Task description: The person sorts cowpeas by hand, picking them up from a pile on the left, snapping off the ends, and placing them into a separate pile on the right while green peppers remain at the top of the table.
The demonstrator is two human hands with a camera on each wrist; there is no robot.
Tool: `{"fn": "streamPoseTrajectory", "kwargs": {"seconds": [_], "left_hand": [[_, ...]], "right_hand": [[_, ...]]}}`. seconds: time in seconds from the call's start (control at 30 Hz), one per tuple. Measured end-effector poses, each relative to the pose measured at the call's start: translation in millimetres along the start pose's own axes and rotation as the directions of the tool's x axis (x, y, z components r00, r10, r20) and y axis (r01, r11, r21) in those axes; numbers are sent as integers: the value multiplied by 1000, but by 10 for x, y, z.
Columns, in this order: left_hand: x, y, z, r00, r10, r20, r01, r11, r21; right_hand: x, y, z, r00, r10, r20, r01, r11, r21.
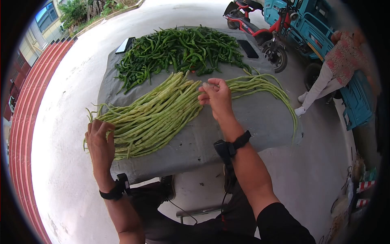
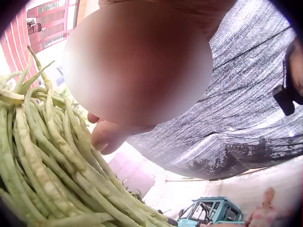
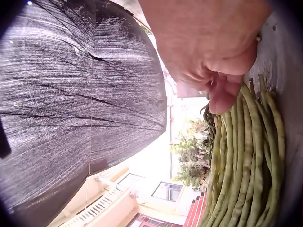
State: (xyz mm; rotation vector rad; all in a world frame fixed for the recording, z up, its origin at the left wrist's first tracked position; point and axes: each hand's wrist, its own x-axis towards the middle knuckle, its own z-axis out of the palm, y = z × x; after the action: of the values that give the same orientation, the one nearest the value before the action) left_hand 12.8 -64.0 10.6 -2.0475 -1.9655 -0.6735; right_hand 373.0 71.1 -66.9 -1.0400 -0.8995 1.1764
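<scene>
A thick bundle of long green beans (image 1: 154, 114) lies slantwise across a grey cloth-covered table (image 1: 260, 118). At the bundle's left end is my left hand (image 1: 99, 142), its fingers bent loosely against the bean ends. In the left wrist view, fingertips (image 2: 108, 138) show beside the beans (image 2: 61, 161), while a blur covers much of the hand. Over the bundle's right end hovers my right hand (image 1: 217, 97), fingers loosely bent, with no bean visible in its grasp. A thinner bunch of long beans (image 1: 260, 83) runs out to the right behind it.
Green peppers (image 1: 178, 51) are heaped along the table's far side, between a pale phone (image 1: 124, 45) and a dark phone (image 1: 248, 49). Beyond the right edge stand a red electric scooter (image 1: 260, 30), a blue three-wheeled vehicle (image 1: 313, 24) and a person (image 1: 341, 61).
</scene>
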Motion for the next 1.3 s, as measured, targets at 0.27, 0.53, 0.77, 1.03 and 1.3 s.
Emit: {"fn": "streamPoseTrajectory", "kwargs": {"seconds": [0.27, 0.53, 0.77, 1.03, 1.3], "left_hand": [[91, 353, 153, 969, 96, -229, -133, 980, -150], [118, 754, 261, 970, 95, -225, -165, 934, -317], [141, 1007, 356, 964, 118, -237, -203, 905, -375], [139, 1190, 450, 964, 167, -206, -242, 871, -428], [138, 1215, 487, 964, 184, -194, -255, 849, -463]], "right_hand": [[-28, -131, -462, 969, -204, 139, 240, 650, -721], [-7, -231, -1183, 940, -325, 108, 186, 220, -958], [-71, -113, -1217, 914, -316, 254, 328, 207, -922], [-14, 133, -1083, 909, -305, 285, 341, 147, -928], [-8, 136, -1111, 909, -306, 284, 336, 133, -933]]}}
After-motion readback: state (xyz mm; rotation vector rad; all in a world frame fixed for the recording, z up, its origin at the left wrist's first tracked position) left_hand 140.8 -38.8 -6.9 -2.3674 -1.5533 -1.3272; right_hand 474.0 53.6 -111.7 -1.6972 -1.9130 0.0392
